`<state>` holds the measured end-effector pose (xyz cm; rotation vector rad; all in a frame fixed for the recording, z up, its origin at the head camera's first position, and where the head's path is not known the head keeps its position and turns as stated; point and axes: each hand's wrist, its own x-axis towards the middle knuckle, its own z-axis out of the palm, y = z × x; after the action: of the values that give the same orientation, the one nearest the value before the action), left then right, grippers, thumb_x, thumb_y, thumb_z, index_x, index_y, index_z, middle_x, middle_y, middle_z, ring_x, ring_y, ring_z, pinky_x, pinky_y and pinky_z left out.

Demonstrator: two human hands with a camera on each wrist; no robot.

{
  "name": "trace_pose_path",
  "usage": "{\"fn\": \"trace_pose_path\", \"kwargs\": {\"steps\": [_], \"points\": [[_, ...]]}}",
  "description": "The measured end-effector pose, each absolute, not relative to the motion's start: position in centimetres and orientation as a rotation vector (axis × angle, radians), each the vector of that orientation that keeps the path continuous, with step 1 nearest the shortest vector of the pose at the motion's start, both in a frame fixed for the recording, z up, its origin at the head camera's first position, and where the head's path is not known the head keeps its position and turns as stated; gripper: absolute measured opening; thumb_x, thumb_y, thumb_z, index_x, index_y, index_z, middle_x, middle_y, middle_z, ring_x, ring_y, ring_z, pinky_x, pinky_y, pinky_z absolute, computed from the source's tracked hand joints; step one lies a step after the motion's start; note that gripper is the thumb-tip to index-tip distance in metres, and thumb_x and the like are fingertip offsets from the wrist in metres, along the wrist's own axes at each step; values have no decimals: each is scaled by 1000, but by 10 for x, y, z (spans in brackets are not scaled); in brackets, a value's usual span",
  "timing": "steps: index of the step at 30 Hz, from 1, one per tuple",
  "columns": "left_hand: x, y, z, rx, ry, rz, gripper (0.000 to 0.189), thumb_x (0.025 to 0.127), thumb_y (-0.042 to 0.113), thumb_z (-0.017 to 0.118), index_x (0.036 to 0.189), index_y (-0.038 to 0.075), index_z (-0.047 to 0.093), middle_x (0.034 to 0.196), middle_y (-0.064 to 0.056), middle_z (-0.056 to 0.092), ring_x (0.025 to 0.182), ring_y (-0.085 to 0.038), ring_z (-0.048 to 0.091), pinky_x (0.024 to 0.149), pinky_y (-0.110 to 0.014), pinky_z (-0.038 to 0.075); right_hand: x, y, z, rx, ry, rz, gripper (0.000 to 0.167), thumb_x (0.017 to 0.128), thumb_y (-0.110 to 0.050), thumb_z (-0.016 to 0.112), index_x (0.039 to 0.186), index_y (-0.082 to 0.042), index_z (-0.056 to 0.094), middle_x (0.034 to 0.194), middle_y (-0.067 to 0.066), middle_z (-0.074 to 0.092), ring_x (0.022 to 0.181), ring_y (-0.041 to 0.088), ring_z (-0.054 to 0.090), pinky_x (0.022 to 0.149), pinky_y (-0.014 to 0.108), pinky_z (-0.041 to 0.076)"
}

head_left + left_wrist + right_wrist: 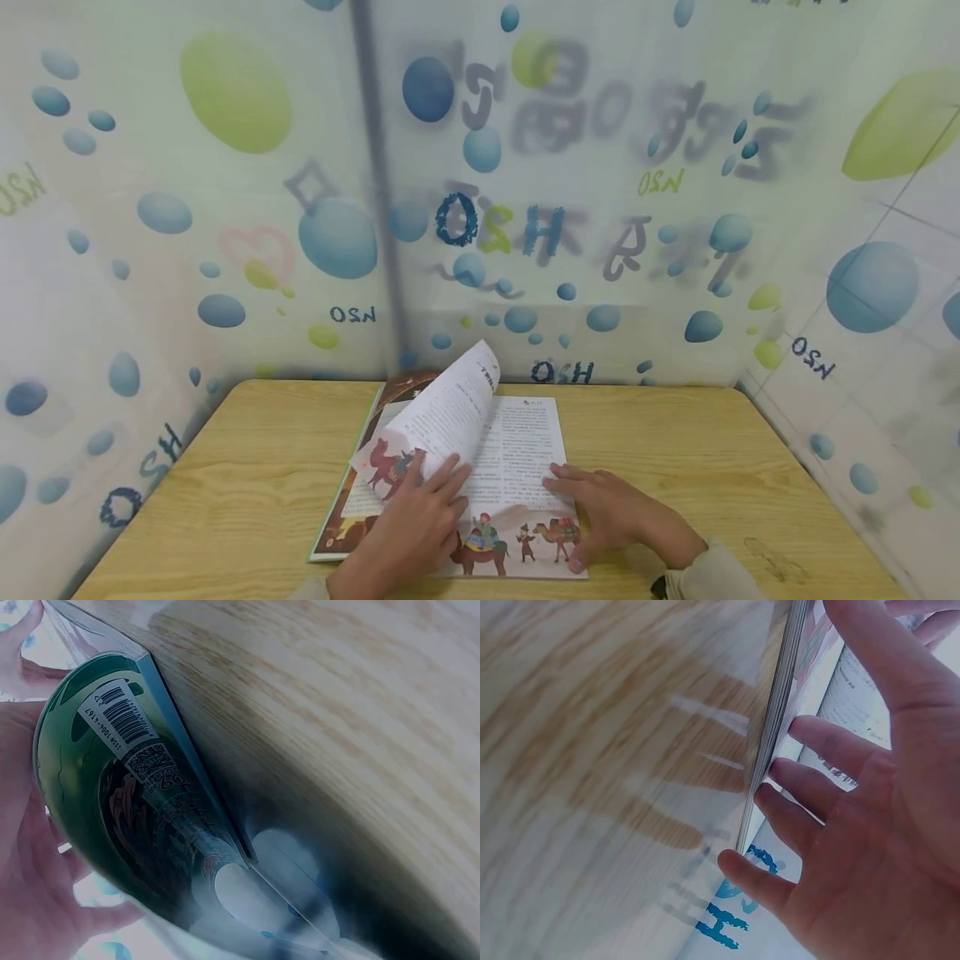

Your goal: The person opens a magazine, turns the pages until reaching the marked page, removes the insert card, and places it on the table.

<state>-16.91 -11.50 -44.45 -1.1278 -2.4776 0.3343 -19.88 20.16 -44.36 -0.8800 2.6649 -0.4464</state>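
An illustrated magazine (517, 454) lies spread on a wooden table. One leaf (457, 396) curls up from it and leans left, a camel drawing at its lower corner. My left hand (423, 517) rests with extended fingers against the foot of this leaf. On the right, my right hand (611, 508) touches the margin of the right page, its fingers spread. The left wrist view shows a green, bowed cover (71, 772) with a barcode beside the fingers. In the right wrist view, fingertips lie along the stacked page edges (776, 697).
The pale wooden tabletop (675, 442) extends on both sides of the magazine. Behind it hangs a whitish curtain (465, 350) printed with blue and green dots and lettering, which also runs down the left and right sides.
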Motion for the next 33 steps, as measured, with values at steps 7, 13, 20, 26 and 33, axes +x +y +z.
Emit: {"fn": "trace_pose_path", "kwargs": {"steps": [7, 13, 20, 26, 33], "points": [[-170, -117, -445, -1070, -2649, 225, 29, 84, 34, 70, 104, 12, 74, 137, -10, 59, 128, -29, 54, 85, -56, 52, -199, 200, -444, -878, 2675, -420, 105, 62, -66, 81, 148, -16, 48, 157, 9, 39, 142, 33, 38, 107, 60, 37], [-170, -119, -446, -969, -2775, 143, 43, 83, 36, 72, 117, 9, 70, 140, -13, 56, 130, -32, 52, 81, -59, 53, -200, 200, -445, -875, 2679, -414, 105, 61, -66, 81, 148, -16, 48, 157, 9, 39, 142, 33, 39, 106, 60, 37], [-170, -121, -445, -862, -2827, 41, 46, 84, 38, 73, 119, 9, 70, 141, -16, 53, 130, -38, 49, 71, -61, 55, -200, 201, -446, -871, 2676, -420, 106, 61, -67, 80, 148, -17, 48, 157, 9, 39, 142, 33, 39, 107, 60, 37], [-170, -122, -443, -803, -2869, 12, 48, 84, 40, 72, 122, 11, 69, 145, -17, 50, 131, -41, 47, 70, -65, 54, -201, 200, -446, -855, 2673, -425, 106, 61, -68, 80, 148, -18, 48, 157, 8, 39, 142, 33, 39, 107, 60, 37], [-172, -122, -441, -791, -2931, -8, 49, 86, 42, 70, 124, 12, 68, 147, -14, 49, 134, -40, 46, 73, -70, 51, -201, 201, -446, -876, 2677, -422, 106, 61, -67, 80, 148, -17, 48, 157, 9, 38, 142, 33, 38, 107, 59, 38]]}}
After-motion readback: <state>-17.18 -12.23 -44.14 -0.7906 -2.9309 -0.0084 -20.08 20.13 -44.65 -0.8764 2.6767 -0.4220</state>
